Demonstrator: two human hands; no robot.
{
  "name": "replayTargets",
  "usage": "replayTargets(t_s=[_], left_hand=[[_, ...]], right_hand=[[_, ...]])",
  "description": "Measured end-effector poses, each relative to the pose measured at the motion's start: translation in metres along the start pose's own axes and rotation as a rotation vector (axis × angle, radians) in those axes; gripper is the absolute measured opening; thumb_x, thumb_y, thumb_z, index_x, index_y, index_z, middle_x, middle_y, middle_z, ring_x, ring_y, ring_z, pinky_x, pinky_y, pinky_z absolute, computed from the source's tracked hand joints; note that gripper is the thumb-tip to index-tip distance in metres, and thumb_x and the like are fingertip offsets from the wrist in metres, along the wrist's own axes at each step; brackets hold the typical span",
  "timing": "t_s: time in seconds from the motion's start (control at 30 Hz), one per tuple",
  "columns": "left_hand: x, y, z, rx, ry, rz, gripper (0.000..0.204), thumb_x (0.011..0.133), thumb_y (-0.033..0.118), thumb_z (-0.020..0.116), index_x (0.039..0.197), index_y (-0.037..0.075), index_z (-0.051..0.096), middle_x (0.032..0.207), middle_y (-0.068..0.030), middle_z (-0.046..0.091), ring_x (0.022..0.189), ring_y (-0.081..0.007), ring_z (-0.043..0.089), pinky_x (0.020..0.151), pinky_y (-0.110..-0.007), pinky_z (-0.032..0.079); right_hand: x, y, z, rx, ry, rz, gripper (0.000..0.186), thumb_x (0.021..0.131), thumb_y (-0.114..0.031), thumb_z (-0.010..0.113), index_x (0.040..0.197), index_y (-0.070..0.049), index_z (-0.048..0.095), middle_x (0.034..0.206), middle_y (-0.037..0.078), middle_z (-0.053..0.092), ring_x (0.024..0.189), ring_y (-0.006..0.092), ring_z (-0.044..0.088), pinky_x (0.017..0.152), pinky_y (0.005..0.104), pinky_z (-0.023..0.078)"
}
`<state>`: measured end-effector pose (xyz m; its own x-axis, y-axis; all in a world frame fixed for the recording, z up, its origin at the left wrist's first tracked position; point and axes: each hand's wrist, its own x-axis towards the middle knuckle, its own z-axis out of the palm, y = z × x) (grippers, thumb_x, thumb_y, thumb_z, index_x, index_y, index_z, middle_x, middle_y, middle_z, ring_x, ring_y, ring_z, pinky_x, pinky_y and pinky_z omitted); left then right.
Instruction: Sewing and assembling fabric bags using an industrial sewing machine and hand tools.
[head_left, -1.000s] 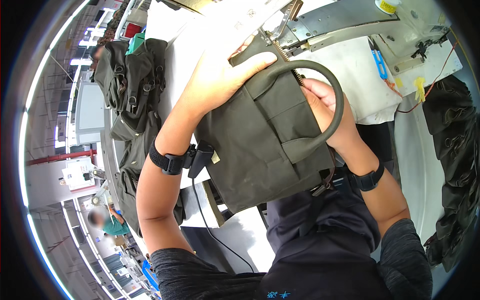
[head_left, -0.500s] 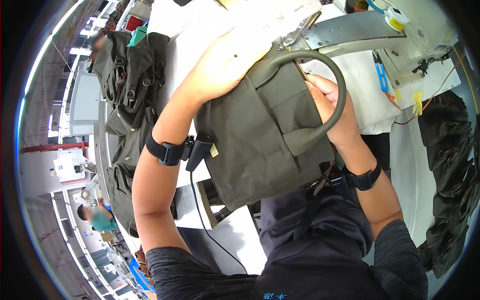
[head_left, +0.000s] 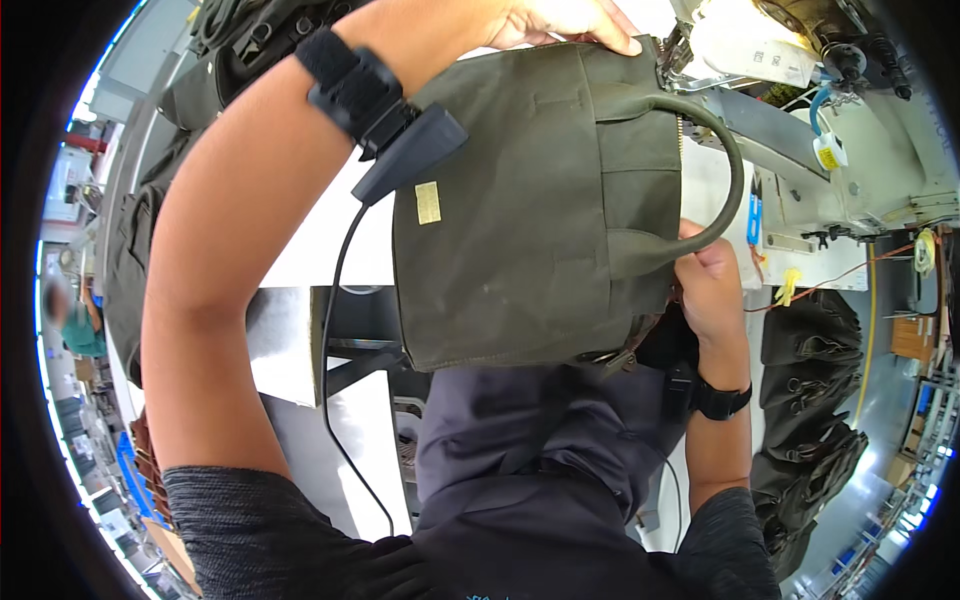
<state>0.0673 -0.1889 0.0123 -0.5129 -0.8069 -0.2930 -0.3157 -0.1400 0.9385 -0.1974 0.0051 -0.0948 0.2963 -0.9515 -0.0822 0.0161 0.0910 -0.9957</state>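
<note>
A dark olive fabric bag (head_left: 510, 230) lies across the table edge and over my lap, with a small pale yellow patch (head_left: 428, 202) on its panel. Its rounded handle (head_left: 738, 165) loops out to the right, beside a metal zipper edge. My left hand (head_left: 575, 18) rests at the far edge of the bag, fingers stretched out, close to the sewing machine's needle area (head_left: 678, 55). Part of that hand is cut off by the frame's upper edge. My right hand (head_left: 712, 285) is closed on the bag's right edge, just below the handle's lower end; some fingertips are hidden behind the fabric.
The sewing machine (head_left: 790, 135) fills the upper right. Blue-handled snips (head_left: 754, 215) lie on its table by yellow thread (head_left: 788, 287). More olive bags hang at the right (head_left: 810, 390) and are piled at the left (head_left: 140, 260). A black cable (head_left: 335, 420) trails from my left wrist device.
The bag has turned so its handle side faces right more squarely. My left hand has slid along the far edge toward the needle area; my right hand has moved lower along the bag's edge.
</note>
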Motion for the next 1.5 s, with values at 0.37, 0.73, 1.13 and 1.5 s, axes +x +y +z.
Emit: replayTargets(t_s=[0.37, 0.73, 1.13, 1.5], left_hand=[[-0.035, -0.007, -0.001, 0.565, 0.007, 0.203, 0.014, 0.095, 0.013, 0.067, 0.104, 0.005, 0.075, 0.095, -0.0072, 0.075, 0.083, -0.0152, 0.066, 0.072, -0.03, 0.054], [-0.193, 0.019, 0.138, 1.256, 0.496, 0.06, 0.046, 0.093, 0.032, 0.072, 0.133, 0.01, 0.067, 0.13, -0.0214, 0.068, 0.124, -0.0252, 0.064, 0.116, -0.039, 0.043], [-0.173, -0.08, 0.244, 1.012, 1.018, 0.756, 0.041, 0.074, 0.008, 0.085, 0.104, 0.011, 0.057, 0.124, -0.0063, 0.066, 0.124, -0.0322, 0.056, 0.104, -0.043, 0.038], [-0.173, -0.078, 0.21, 1.194, 0.872, 0.981, 0.018, 0.082, 0.011, 0.081, 0.097, 0.017, 0.076, 0.097, 0.0063, 0.075, 0.085, -0.0126, 0.068, 0.083, -0.03, 0.042]], right_hand=[[-0.032, -0.011, -0.011, -0.01, -0.066, 0.096, 0.024, 0.104, -0.02, 0.062, 0.101, 0.002, 0.07, 0.075, 0.003, 0.067, 0.066, 0.0095, 0.064, 0.061, 0.0234, 0.049], [-0.05, -0.019, 0.001, -0.253, -0.034, -0.175, 0.029, 0.097, -0.028, 0.073, 0.094, 0.0, 0.074, 0.078, -0.001, 0.067, 0.068, 0.0039, 0.058, 0.062, 0.0211, 0.046], [-0.061, -0.02, 0.038, 0.565, 0.055, 0.013, 0.021, 0.095, -0.021, 0.073, 0.095, 0.0, 0.074, 0.078, 0.002, 0.071, 0.063, 0.0067, 0.062, 0.058, 0.0212, 0.047], [-0.072, -0.024, 0.055, 0.505, 0.149, 0.088, 0.032, 0.1, -0.028, 0.066, 0.08, -0.003, 0.07, 0.058, -0.001, 0.059, 0.05, 0.0053, 0.053, 0.044, 0.0223, 0.035]])
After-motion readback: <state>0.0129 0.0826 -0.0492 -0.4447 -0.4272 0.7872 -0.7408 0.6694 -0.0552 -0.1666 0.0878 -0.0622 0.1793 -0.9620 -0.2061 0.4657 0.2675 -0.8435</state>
